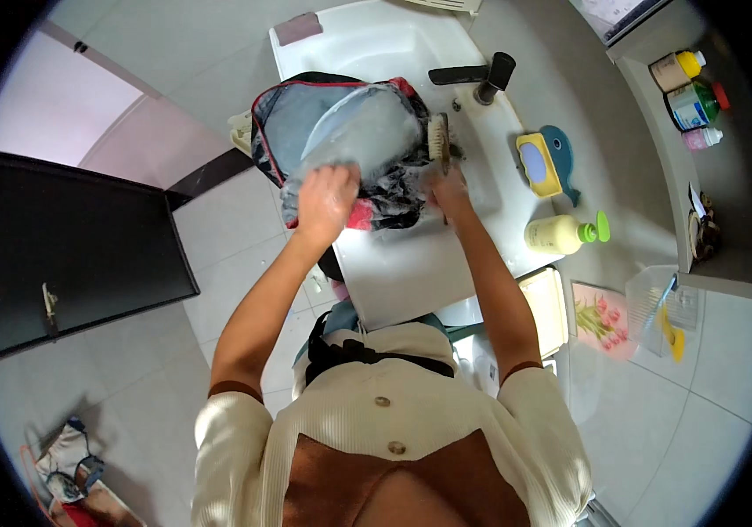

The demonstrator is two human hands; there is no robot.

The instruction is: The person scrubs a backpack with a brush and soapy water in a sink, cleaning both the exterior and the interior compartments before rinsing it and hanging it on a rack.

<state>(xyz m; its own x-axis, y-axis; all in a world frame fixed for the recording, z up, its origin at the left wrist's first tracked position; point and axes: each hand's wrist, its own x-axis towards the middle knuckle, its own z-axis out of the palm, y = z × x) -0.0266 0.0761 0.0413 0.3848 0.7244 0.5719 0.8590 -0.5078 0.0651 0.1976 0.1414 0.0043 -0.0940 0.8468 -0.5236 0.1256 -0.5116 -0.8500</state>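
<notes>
A wet black and grey bag point(284, 127) with red trim, likely a backpack, lies spread over the white washbasin point(376, 39). White suds cover much of its panel. My left hand point(328, 198) is closed on the bag's near left part, with foam on the fingers. On the bag's right side, my right hand point(448, 189) grips a scrub brush point(438, 140), its pale bristles upright and turned left. Part of the brush handle is hidden in that hand.
A black tap point(490, 79) rises at the basin's back right. Along the right rim are a whale-shaped soap dish point(556, 167) and a pale yellow pump bottle point(556, 234). A grey cloth point(298, 29) lies on the far left corner. Several bottles point(692, 105) stand on the right shelf.
</notes>
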